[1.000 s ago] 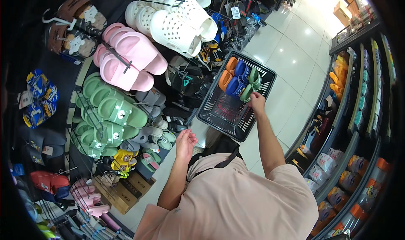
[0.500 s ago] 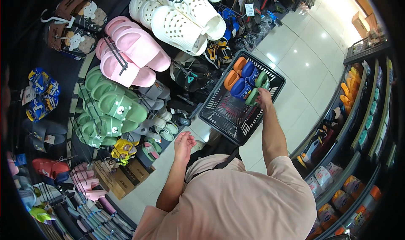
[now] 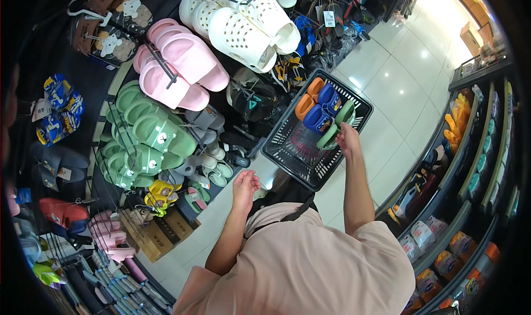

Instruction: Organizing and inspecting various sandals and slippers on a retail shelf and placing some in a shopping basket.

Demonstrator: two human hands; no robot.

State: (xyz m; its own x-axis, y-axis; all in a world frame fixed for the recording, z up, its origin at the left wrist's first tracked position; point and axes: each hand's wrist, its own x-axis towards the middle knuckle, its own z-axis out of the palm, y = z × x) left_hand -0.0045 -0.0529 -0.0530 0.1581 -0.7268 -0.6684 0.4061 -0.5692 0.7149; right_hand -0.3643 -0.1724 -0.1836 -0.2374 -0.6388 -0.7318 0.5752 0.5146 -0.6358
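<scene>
My right hand [image 3: 347, 139] pinches a pair of green slippers [image 3: 335, 131] over the right side of a black shopping basket [image 3: 301, 177]. Inside the basket, beside the green pair, lie blue clogs [image 3: 318, 119] with small decorations and orange clogs [image 3: 305, 106]. My left hand [image 3: 245, 189] hangs near my waist, below the basket's left corner. Its fingers are loosely bent and nothing is in them. Part of the green pair is covered by my right fingers.
Along the left, a dark display rack holds pink slides [image 3: 182, 66], white clogs [image 3: 238, 35] and green bear slides [image 3: 160, 138] on hooks. A cardboard box [image 3: 157, 235] stands on the floor below. Shelves with orange gloves [image 3: 458, 115] and packaged goods line the right.
My right hand has drawn slightly toward me, and the green slippers have shifted and tilted with it. The left hand stays nearly in place. The rack appears slightly shifted in the picture.
</scene>
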